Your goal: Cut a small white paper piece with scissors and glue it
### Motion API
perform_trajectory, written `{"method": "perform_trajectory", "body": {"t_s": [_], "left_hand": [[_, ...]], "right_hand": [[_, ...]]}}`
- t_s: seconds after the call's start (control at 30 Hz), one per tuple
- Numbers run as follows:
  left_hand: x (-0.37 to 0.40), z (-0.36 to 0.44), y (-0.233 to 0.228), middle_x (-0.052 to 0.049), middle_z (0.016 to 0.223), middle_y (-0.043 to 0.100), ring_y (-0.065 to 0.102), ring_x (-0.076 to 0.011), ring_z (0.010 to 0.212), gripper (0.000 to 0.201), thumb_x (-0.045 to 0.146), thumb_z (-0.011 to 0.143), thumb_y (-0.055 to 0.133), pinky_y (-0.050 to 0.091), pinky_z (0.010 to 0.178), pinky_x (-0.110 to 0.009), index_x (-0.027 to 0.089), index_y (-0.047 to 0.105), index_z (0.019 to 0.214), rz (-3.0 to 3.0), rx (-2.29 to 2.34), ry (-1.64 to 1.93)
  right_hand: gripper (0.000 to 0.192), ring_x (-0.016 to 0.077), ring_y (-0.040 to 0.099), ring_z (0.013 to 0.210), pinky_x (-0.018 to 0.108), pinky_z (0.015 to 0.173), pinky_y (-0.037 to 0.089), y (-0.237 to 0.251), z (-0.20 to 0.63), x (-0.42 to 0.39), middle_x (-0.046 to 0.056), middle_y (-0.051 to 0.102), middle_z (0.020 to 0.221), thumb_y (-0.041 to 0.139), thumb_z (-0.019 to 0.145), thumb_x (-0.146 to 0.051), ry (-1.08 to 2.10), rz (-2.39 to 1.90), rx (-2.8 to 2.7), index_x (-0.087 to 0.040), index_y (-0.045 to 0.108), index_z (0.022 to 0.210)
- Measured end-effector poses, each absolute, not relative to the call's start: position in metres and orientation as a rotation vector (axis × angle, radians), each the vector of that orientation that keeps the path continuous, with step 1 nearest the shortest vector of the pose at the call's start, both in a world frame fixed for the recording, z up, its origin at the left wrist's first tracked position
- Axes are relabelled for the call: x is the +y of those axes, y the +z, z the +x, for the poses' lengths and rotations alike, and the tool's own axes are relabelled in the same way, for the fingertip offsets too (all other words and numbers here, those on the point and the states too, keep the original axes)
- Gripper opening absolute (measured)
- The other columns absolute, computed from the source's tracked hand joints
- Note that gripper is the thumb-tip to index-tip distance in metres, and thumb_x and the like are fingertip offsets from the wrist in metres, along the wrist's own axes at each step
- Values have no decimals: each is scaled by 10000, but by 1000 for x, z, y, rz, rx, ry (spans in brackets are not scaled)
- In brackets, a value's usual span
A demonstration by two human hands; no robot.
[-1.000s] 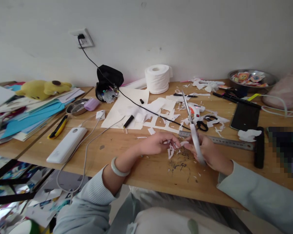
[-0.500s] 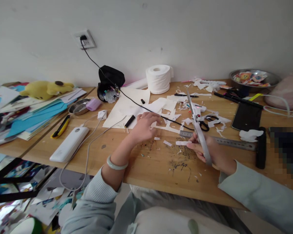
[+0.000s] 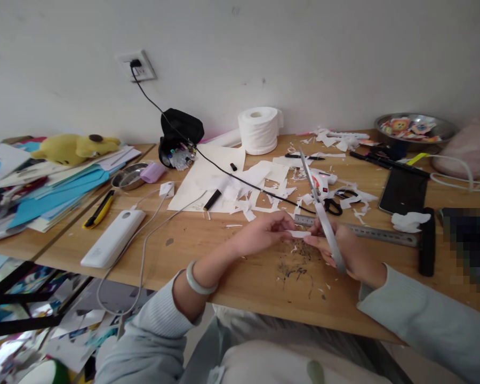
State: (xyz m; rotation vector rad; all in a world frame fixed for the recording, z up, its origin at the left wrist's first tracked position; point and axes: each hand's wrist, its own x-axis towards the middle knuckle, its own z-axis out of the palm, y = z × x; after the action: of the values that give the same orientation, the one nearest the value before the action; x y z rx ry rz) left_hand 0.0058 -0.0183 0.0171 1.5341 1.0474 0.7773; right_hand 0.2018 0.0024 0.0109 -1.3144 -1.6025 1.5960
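Observation:
A small white paper strip (image 3: pixel 299 234) is stretched between my two hands, just above the tabletop. My left hand (image 3: pixel 260 235) pinches its left end between thumb and fingers. The other end sits between the thumb and finger of my right hand (image 3: pixel 350 249). That same hand also holds a pair of scissors (image 3: pixel 327 230) with pale grey handles, blades pointing up and away from me. Beneath the strip, dark shavings (image 3: pixel 292 271) and tiny paper bits lie on the wood. A steel ruler (image 3: pixel 384 234) lies behind my right hand.
Cut paper sheets (image 3: pixel 208 173), a black cable (image 3: pixel 224 169) and a glue gun (image 3: pixel 324 178) lie beyond my hands. A toilet roll (image 3: pixel 259 130) stands by the wall. A power bank (image 3: pixel 114 237) and box cutter (image 3: pixel 99 209) are left; a phone (image 3: pixel 404 191) and black-handled tool (image 3: pixel 427 245) are right.
My left hand has moved right and toward me from the paper scraps, and has taken hold of the strip's left end. My right hand with the scissors has barely moved.

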Motion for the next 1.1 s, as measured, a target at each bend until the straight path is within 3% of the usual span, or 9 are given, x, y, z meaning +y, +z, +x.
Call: {"method": "perform_trajectory", "body": {"t_s": [0.17, 0.37, 0.53, 0.87, 1.1], "left_hand": [[-8, -18, 23, 12, 704, 563, 531, -103, 678, 38, 121, 739, 524, 427, 668, -246, 153, 545, 738, 1607, 1181, 776], [-7, -31, 33, -7, 760, 630, 547, -116, 685, 156, 132, 780, 470, 433, 671, -248, 163, 615, 830, 1905, 1245, 403], [-4, -28, 28, -22, 896, 653, 590, -134, 810, 211, 159, 801, 490, 457, 755, -267, 185, 550, 1001, 1915, 1277, 487], [4, -25, 21, 4, 745, 630, 553, -110, 679, 116, 200, 810, 511, 436, 677, -235, 168, 623, 812, 1930, 1245, 423], [5, -23, 16, -13, 771, 626, 546, -119, 704, 117, 154, 781, 511, 427, 683, -238, 155, 625, 805, 1968, 1256, 422]], "right_hand": [[357, 45, 291, 306, 212, 298, 255, 14, 202, 4, -101, 367, 408, 652, 636, -522, 1710, -1372, -1449, -220, 475, 704], [446, 42, 275, 276, 190, 269, 233, 13, 203, 6, -115, 350, 373, 640, 581, -614, 1793, -1381, -1375, -225, 450, 689], [418, 52, 286, 268, 212, 268, 245, 5, 204, 7, -100, 370, 370, 627, 610, -607, 1733, -1380, -1472, -221, 476, 665], [398, 45, 275, 303, 194, 282, 237, 6, 204, 5, -101, 366, 393, 652, 617, -566, 1800, -1342, -1383, -222, 457, 666], [401, 48, 286, 311, 209, 294, 241, 3, 205, 6, -96, 377, 428, 656, 608, -571, 1734, -1349, -1442, -223, 474, 690]]}}
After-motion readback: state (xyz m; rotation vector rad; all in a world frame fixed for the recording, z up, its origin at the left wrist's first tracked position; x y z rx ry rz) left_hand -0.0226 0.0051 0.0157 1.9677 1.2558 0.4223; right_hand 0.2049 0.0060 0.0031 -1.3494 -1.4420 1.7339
